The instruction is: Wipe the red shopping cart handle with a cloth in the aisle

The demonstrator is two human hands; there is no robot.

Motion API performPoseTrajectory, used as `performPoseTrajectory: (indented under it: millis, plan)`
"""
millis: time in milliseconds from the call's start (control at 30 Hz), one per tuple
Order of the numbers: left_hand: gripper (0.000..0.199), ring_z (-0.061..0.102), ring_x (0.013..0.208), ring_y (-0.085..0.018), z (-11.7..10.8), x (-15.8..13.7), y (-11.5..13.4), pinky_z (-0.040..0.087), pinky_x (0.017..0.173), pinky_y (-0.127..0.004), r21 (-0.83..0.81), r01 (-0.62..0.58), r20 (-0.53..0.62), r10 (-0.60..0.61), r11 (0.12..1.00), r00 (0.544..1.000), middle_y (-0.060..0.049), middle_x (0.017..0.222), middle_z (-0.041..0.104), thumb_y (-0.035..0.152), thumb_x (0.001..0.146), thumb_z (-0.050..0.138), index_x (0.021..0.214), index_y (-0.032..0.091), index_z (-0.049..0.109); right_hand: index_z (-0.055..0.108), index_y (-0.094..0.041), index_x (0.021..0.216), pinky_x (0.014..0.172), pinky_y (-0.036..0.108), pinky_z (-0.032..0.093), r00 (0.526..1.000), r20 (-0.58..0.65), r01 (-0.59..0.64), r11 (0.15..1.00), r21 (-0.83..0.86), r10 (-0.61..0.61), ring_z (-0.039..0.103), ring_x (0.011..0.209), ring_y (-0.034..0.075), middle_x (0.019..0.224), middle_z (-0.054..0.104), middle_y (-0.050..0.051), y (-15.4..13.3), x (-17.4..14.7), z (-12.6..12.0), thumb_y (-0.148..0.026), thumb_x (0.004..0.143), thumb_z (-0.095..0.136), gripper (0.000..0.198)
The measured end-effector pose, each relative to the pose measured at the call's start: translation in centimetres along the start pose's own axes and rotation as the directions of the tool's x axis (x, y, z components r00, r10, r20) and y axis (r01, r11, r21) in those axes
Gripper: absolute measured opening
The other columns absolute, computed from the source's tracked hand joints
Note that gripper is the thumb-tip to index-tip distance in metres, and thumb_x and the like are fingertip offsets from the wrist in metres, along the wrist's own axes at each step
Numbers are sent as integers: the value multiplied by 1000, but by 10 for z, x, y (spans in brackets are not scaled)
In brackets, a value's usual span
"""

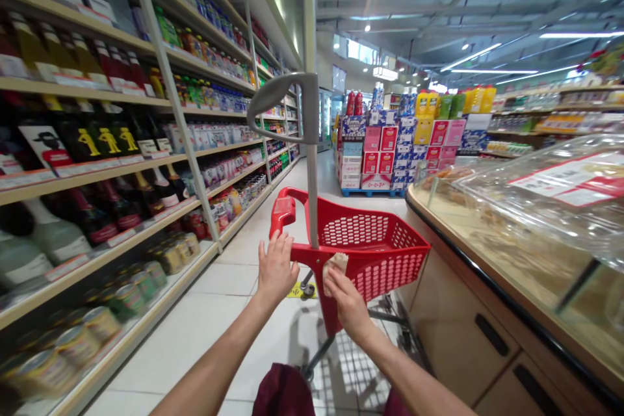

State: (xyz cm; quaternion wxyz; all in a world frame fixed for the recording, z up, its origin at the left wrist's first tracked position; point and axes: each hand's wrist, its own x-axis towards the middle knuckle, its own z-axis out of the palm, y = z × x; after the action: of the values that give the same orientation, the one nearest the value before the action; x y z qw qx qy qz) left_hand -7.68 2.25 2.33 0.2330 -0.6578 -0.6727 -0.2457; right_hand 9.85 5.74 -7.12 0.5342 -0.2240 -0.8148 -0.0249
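In front of me stands a red shopping cart point(390, 281) with a perforated plastic basket. A grey upright pole with a looped grey handle point(285, 81) rises at its near side. My left hand point(277, 268) lies against the red rim on the left, fingers stretched and thumb apart. Pinched in my right hand point(347, 296) is a small crumpled beige cloth point(337, 264), pressed to the red panel just right of the pole. The fingertips under the cloth are partly hidden.
Shelves point(121, 234) of bottles and cans line the left side. Close on the right is a wooden display counter point(453, 312) with clear plastic lids point(546, 188). Stacked drink cartons point(377, 156) stand ahead past the cart. White floor tiles point(219, 331) run along the aisle.
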Motion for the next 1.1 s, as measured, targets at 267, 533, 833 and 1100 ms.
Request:
performPoseTrajectory:
  millis: [267,533,833,1100]
  plan:
    - [50,29,125,-25,-2,-2,15,17,103,-53,-33,-34,27,35,999,999,-11,131,42,16,67,44,117,14,45,47,-21,122,93,35,44,994,109,-13,1000,12,11,46,114,19,118,55,8,4,-33,18,-13,86,41,38]
    - [50,26,127,-26,1,-1,26,18,103,-52,-48,-41,17,42,998,999,-12,132,40,17,67,45,117,12,45,49,-20,121,98,42,38,1000,3,-13,1000,-6,13,36,122,21,123,50,11,11,-15,-1,-11,86,39,38]
    - [53,29,125,-26,1,-2,40,18,104,-51,-72,-80,14,81,994,997,-11,130,43,16,65,45,119,14,44,46,-21,123,96,40,41,1000,11,17,1000,-25,-17,38,120,21,121,52,10,15,-20,-12,-10,85,39,40]
    - [53,40,119,-24,-8,4,37,18,104,-51,-177,-203,51,215,963,975,-9,124,51,17,67,45,120,17,45,48,-23,122,94,37,44,996,-63,56,997,-55,-60,44,116,20,118,55,9,8,33,-48,-13,86,39,39]
